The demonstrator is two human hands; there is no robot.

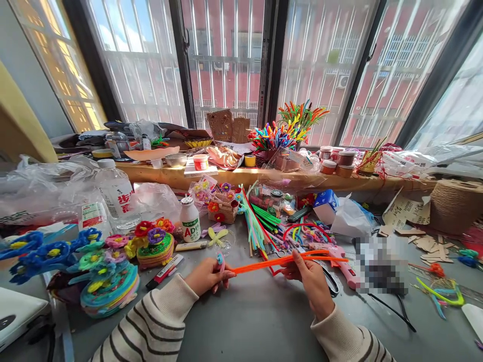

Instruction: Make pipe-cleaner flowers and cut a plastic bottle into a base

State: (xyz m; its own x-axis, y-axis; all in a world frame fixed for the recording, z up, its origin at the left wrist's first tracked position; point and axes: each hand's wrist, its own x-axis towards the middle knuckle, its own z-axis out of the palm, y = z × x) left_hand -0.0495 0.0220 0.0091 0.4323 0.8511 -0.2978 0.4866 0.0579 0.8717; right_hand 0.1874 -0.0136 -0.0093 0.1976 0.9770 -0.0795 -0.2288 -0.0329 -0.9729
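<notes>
A bundle of orange pipe cleaners (260,264) stretches nearly level between my two hands above the grey table. My left hand (208,275) pinches its left end; a pale blue and pink band sits on one finger. Further along, my right hand (311,284) grips the bundle with thumb and fingers, and loose ends stick out to the right. Just behind lie loose pastel pipe cleaners (251,221) and green ones (266,215). A pink glue gun (347,269) lies to the right of my right hand, partly hidden by it and the orange ends.
At left stand flower-decorated coiled pots (109,291), a white drink bottle (189,221) and a red-and-white box (164,271). A twine roll (456,208) and wooden pieces (433,244) are at right. Jars (335,161) and bundled coloured stems (269,141) line the windowsill.
</notes>
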